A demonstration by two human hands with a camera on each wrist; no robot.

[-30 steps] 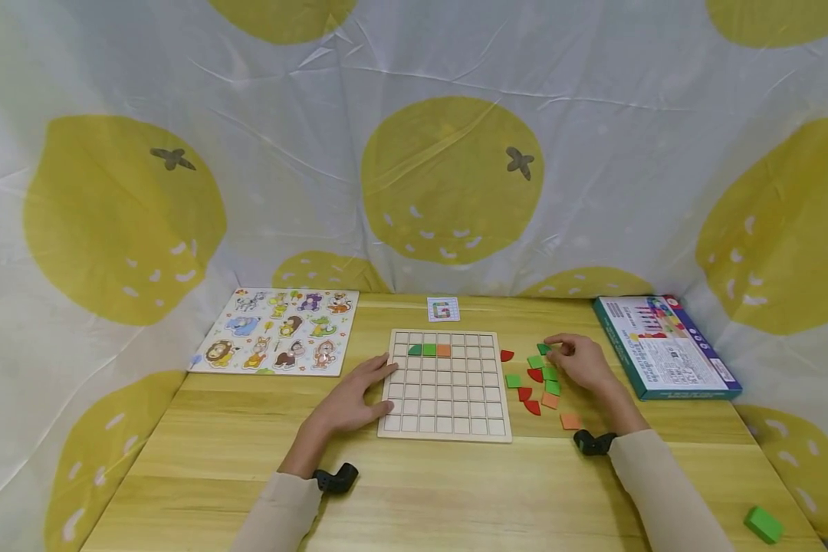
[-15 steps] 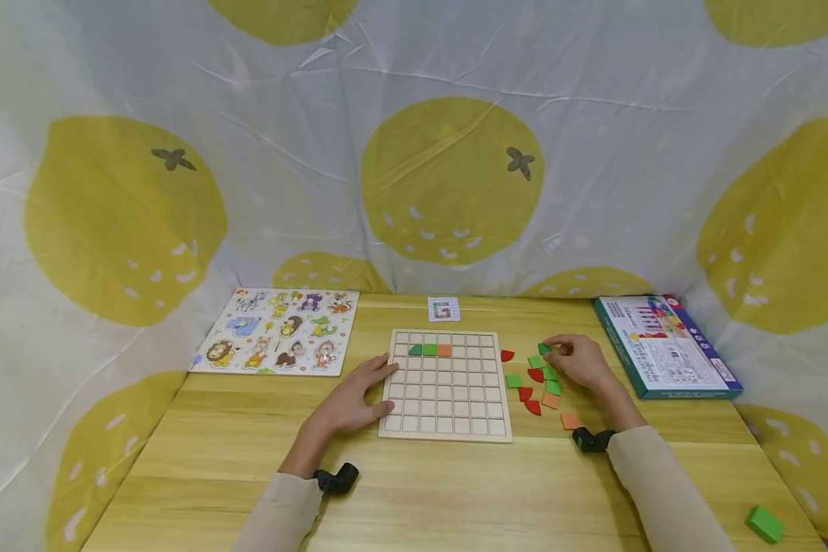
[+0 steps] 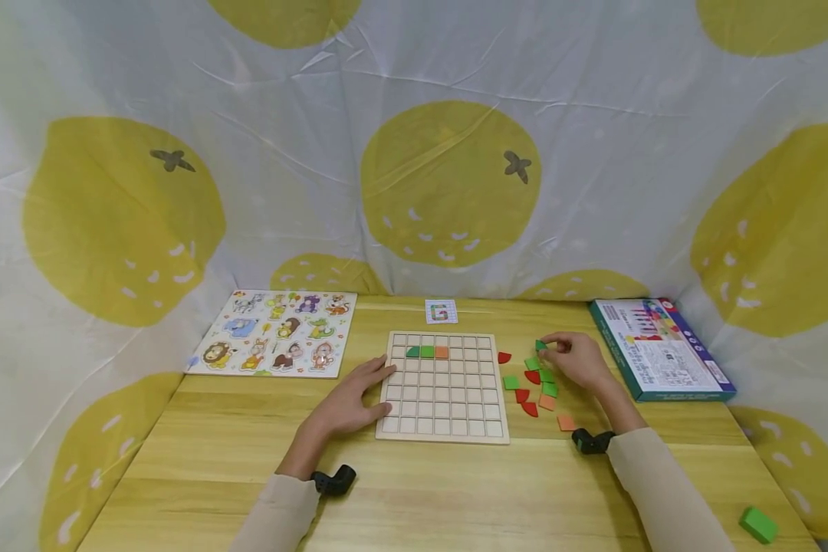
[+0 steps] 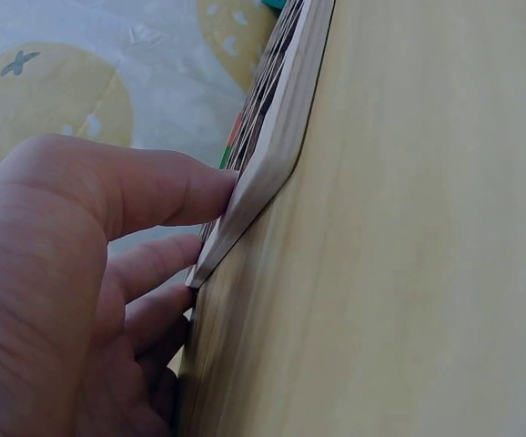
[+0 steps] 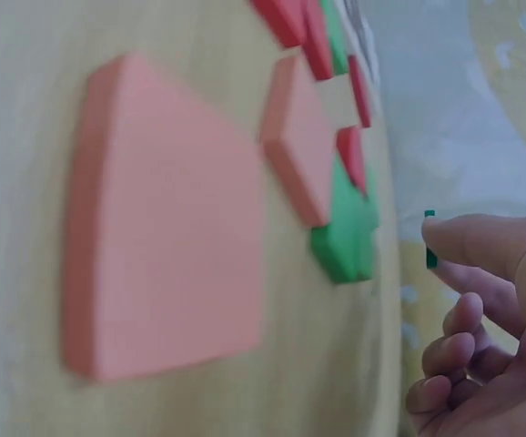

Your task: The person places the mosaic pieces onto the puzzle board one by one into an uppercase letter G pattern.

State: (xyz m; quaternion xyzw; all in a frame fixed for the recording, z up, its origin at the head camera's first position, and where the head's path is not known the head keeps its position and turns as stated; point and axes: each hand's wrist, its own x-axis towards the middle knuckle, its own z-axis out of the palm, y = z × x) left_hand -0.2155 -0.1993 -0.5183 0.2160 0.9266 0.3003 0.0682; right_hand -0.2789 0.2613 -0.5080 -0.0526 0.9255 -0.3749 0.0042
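The right hand (image 3: 574,359) pinches a small dark green flat piece (image 3: 540,346) between thumb and index finger, its remaining fingers loosely curled; the piece's full outline is partly covered. It is at the far end of the loose pieces, to the right of a pale wooden grid board (image 3: 448,410). The left hand (image 3: 350,399) has hold of nothing in a grip: thumb and fingers are spread apart, tips resting at the board's left edge. The board lies flat on the wood-grain worktop (image 3: 414,494). Seated in its second row from the far side, side by side, are a dark green quarter-circle piece (image 3: 413,352), a light green square tile (image 3: 427,352) and an orange square tile (image 3: 441,353). Loose pieces between board and right forearm comprise red quarter-circle pieces (image 3: 529,409), light green square tiles (image 3: 510,382) and orange square tiles (image 3: 566,422), some touching. A small printed paper card (image 3: 441,311) lies beyond the board's far edge, apart from it.
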